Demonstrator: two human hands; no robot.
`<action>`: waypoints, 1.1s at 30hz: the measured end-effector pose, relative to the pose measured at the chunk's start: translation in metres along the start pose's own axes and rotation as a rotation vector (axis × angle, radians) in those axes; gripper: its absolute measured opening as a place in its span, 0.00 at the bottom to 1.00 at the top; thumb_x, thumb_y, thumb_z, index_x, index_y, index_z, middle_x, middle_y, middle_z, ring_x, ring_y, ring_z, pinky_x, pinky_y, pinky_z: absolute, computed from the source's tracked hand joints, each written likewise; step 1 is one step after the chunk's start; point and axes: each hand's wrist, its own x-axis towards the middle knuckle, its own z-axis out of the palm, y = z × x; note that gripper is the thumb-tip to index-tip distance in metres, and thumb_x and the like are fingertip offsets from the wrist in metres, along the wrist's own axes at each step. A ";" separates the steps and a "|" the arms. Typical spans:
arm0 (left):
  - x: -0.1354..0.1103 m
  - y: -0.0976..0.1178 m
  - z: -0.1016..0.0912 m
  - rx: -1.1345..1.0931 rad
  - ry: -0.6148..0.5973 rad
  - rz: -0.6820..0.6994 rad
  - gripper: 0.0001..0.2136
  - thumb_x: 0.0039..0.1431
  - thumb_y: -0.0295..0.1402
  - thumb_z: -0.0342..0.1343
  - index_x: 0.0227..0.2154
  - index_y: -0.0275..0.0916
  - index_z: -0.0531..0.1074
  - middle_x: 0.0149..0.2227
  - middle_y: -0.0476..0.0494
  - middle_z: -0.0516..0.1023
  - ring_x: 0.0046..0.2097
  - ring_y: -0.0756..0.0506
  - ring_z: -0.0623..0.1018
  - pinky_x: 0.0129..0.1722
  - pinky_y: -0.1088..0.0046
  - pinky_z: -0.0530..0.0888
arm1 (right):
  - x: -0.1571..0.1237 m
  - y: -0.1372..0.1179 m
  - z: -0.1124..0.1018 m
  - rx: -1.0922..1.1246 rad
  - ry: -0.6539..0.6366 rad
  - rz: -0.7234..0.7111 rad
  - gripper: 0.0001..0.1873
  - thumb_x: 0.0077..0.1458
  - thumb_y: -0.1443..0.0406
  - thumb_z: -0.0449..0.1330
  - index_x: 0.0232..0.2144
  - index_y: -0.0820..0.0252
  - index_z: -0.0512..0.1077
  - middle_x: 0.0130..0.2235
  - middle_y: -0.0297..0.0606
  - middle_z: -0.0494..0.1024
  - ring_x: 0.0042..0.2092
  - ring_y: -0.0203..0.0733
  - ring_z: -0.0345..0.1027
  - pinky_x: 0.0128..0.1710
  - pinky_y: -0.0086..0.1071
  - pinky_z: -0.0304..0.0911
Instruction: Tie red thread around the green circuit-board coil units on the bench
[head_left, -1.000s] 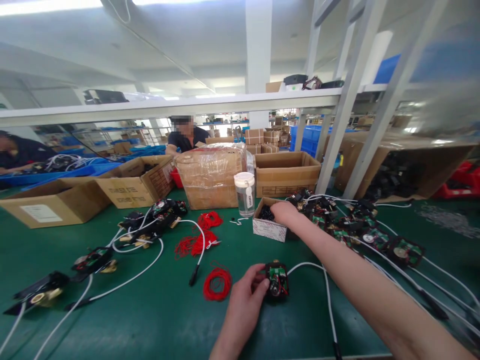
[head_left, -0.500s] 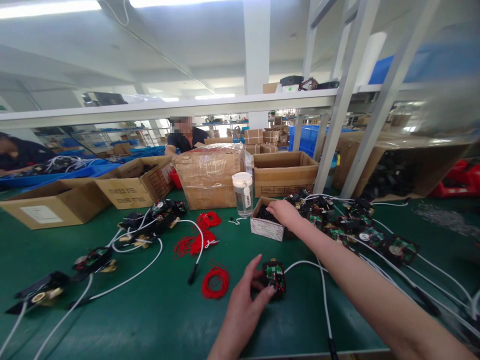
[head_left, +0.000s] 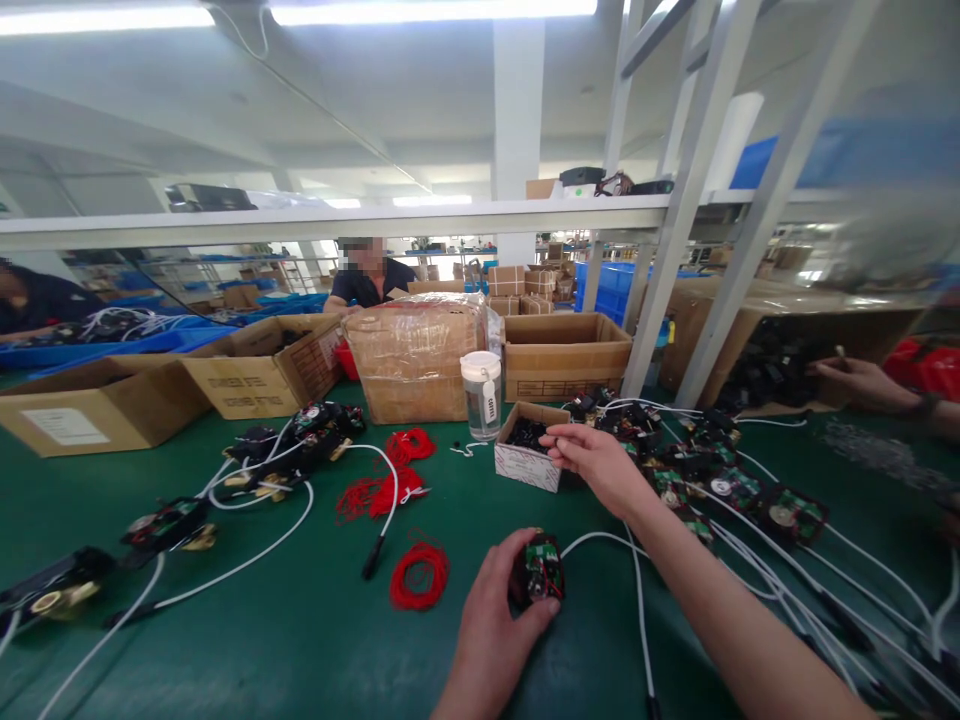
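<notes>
My left hand [head_left: 499,610] is closed around a small black housing with a green circuit board [head_left: 541,568] and red wires inside. A white cable [head_left: 600,537] runs from the housing to the right. My right hand [head_left: 592,458] is pinched at the right edge of a small white carton [head_left: 528,468]. Whatever sits between its fingertips is too small to make out. Small black parts [head_left: 529,434] fill the carton.
Several similar circuit-board units [head_left: 739,482] with white cables lie right, more units [head_left: 322,430] left. Red wire coils [head_left: 418,577] lie left of my left hand. A lidded cup [head_left: 481,400] stands behind the carton. Another person's hand [head_left: 862,378] is by the large box [head_left: 694,320] at right.
My right hand has come up out of the carton and toward me, fingers pinched. My left hand has closed more fully on the housing. Another person's hand has appeared at the right.
</notes>
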 end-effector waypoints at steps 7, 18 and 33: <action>0.000 -0.003 0.000 -0.004 -0.012 0.013 0.30 0.50 0.27 0.61 0.58 0.48 0.70 0.57 0.44 0.76 0.49 0.41 0.76 0.51 0.64 0.72 | -0.082 0.000 0.009 0.388 -0.051 -0.004 0.17 0.56 0.58 0.66 0.47 0.56 0.77 0.49 0.44 0.83 0.45 0.44 0.79 0.47 0.42 0.74; -0.001 -0.004 0.000 -0.004 0.003 0.032 0.30 0.50 0.26 0.61 0.58 0.48 0.71 0.58 0.43 0.76 0.56 0.39 0.75 0.56 0.61 0.70 | -0.117 0.006 0.014 0.333 -0.016 0.003 0.15 0.56 0.53 0.67 0.41 0.54 0.78 0.48 0.43 0.83 0.44 0.46 0.79 0.47 0.42 0.73; -0.002 -0.004 0.001 -0.010 0.008 0.044 0.30 0.50 0.25 0.62 0.58 0.50 0.70 0.58 0.44 0.75 0.58 0.39 0.74 0.59 0.60 0.70 | -0.147 0.017 0.031 0.776 0.036 0.214 0.14 0.55 0.53 0.68 0.39 0.53 0.75 0.44 0.42 0.83 0.36 0.40 0.72 0.41 0.37 0.67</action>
